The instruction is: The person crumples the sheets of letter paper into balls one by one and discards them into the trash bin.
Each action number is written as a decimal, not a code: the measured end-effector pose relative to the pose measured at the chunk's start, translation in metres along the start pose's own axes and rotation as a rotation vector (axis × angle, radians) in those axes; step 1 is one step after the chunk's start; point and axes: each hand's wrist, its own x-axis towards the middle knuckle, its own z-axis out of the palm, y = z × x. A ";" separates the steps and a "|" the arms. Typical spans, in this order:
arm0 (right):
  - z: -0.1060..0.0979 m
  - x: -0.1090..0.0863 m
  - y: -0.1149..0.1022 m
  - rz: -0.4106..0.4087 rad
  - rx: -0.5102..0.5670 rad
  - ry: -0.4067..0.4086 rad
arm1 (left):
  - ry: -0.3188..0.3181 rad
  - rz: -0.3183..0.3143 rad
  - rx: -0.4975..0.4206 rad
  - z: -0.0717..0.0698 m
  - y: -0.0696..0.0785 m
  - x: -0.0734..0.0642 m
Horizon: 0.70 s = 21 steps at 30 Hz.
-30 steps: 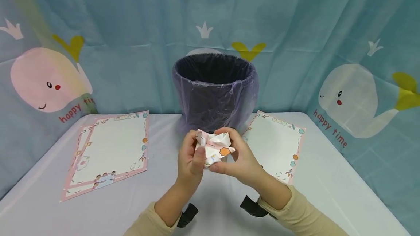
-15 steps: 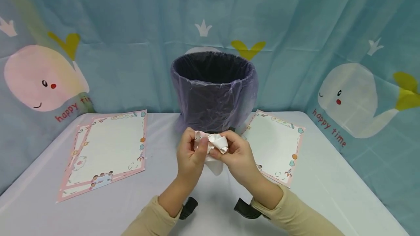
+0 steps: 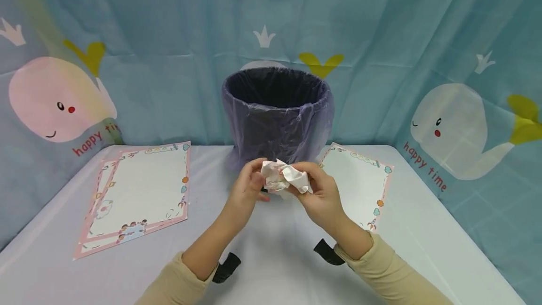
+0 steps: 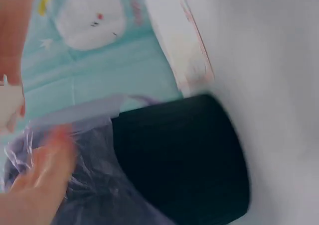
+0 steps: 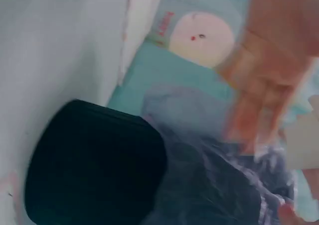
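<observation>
- I am pinching a crumpled wad of white, pink-tinged paper point(image 3: 282, 176) by its right side with my right hand point(image 3: 321, 192).
- My left hand point(image 3: 244, 189) is standing loosely parted at the wad's left edge, not gripping; whether its fingertips are touching the paper, I cannot tell.
- The wad is hanging above the white cloth-covered table point(image 3: 271, 258), before the dark round bin with a translucent purple plastic liner point(image 3: 275, 133).
- Points and folds are sticking out unevenly, so crushing it well is, I judge, calling for tucking each corner inward and turning the wad between squeezes.
- The paper is probably springing back a little, so pressing with both palms should be working better than fingertips alone.
- Flat white sheets with pink decorated borders point(image 3: 144, 182) are lying on both sides of the table.
</observation>
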 end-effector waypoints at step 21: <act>-0.002 0.004 0.016 -0.337 -0.298 -0.123 | -0.041 -0.180 -0.310 -0.009 0.008 -0.010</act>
